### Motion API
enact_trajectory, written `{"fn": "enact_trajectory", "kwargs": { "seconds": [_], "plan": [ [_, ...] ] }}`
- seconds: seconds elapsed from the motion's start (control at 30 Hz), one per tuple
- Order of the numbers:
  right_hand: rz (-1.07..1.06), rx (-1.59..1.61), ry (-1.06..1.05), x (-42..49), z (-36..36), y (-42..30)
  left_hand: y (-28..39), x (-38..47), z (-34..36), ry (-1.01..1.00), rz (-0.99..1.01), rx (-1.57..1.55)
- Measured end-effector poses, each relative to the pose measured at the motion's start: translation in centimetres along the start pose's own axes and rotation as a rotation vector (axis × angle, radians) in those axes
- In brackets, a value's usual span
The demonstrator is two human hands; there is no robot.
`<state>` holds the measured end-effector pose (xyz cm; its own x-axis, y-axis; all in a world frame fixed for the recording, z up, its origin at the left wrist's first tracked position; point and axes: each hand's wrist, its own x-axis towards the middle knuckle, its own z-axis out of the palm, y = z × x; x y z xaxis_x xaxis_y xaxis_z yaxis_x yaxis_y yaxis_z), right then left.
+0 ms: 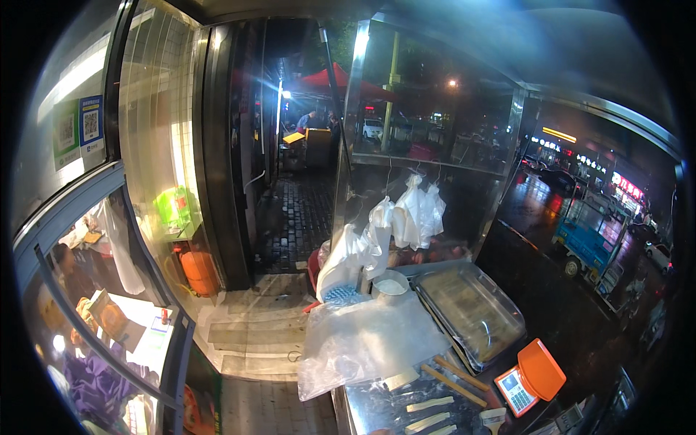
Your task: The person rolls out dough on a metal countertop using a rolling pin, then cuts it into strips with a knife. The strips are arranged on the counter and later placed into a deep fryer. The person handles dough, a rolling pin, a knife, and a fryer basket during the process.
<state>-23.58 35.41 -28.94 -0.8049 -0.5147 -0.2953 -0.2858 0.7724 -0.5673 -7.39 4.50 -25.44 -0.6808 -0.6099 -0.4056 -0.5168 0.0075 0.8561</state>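
Neither of my hands can be made out in view. Before me is a metal worktop [375, 405] with several pale dough strips [429, 404] laid across it. Two wooden rolling pins [454, 385] lie side by side at its right. Close to them stands an orange digital scale [542, 370] with a keypad. What looks like a flat brush [493, 418] rests at the lower edge. A clear plastic sheet [375, 337] covers the far part of the worktop. Beyond it sit a metal pot [390, 284] of white powder and a large tray under a clear lid [473, 310].
White plastic bags [416, 212] hang from hooks on the glass frame ahead. To the left, a sliding window [70, 201] opens onto a lit room with purple cloth [98, 380]. An orange gas cylinder [199, 273] stands behind plastic curtain strips. A blue cargo tricycle [590, 234] is on the wet street.
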Motion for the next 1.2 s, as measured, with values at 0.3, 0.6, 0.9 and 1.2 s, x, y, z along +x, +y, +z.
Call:
{"fn": "enact_trajectory", "kwargs": {
  "seconds": [0.3,0.6,0.9,1.2],
  "plan": [
    [-0.048,-0.004,-0.004,1.2,1.3,1.7,0.5,-0.1,-0.1,-0.011,-0.002,-0.004],
    [-0.039,-0.028,-0.004,0.8,0.4,0.6,0.6,-0.2,0.0,-0.025,-0.001,-0.007],
    [-0.018,-0.048,-0.013,0.9,0.6,0.8,0.5,-0.3,0.3,-0.041,0.0,0.0],
    [-0.017,-0.1,-0.012,1.3,1.7,1.9,0.1,-0.1,1.7,-0.079,0.018,0.036]
  ]
}}
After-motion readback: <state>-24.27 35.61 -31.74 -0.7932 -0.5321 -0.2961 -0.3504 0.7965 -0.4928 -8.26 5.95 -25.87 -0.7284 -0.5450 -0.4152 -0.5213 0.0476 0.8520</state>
